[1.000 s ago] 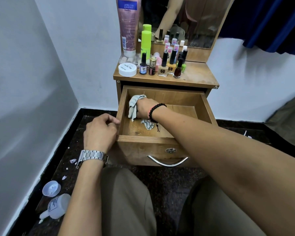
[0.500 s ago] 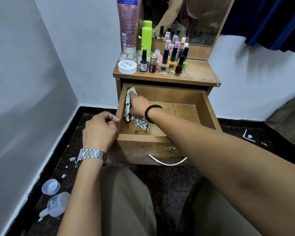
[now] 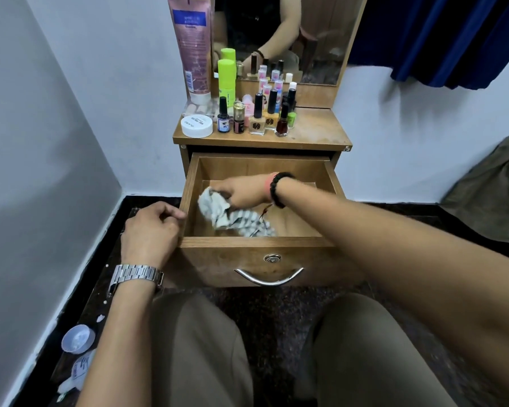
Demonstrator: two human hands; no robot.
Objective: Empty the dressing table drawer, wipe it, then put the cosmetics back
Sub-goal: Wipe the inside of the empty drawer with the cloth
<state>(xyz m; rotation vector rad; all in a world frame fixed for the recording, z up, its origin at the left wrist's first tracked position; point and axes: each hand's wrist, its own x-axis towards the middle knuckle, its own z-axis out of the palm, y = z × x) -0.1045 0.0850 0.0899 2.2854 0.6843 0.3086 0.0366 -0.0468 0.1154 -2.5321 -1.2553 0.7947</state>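
Dressing table (image 3: 315,133): we sit facing it, our knees just below its pulled-out drawer; its top carries the cosmetics and a mirror (image 3: 291,39) stands at its back.
Drawer (image 3: 259,257): we have it pulled out toward us from under the tabletop, with only the cloth and our right hand inside it.
Curtain (image 3: 441,39): dark blue, hanging above and to the right of the drawer.
Right hand (image 3: 241,193): we reach into the drawer from the right, a black bead bracelet (image 3: 276,189) on the wrist; our fingers curl round the cloth and grip it near the drawer's left wall.
Left hand (image 3: 150,233): we rest it against the drawer's outer left front corner, fingers loosely curled and holding nothing, thumb by the drawer's edge, a metal watch (image 3: 135,276) on the wrist.
Cloth (image 3: 227,212): striped grey and white, bunched in the left front part of the drawer, one end in our right hand, the rest trailing on the drawer floor.
Cosmetics (image 3: 256,113): all out of the drawer, grouped above it on the left half of the tabletop; a tall pink tube (image 3: 193,48), a green bottle (image 3: 227,80), a white round jar (image 3: 197,126) and a cluster of small nail polish bottles.
Floor items: a white bottle (image 3: 78,371) and a loose cap (image 3: 77,337) lie well to the left of the drawer, near us, by the wall.
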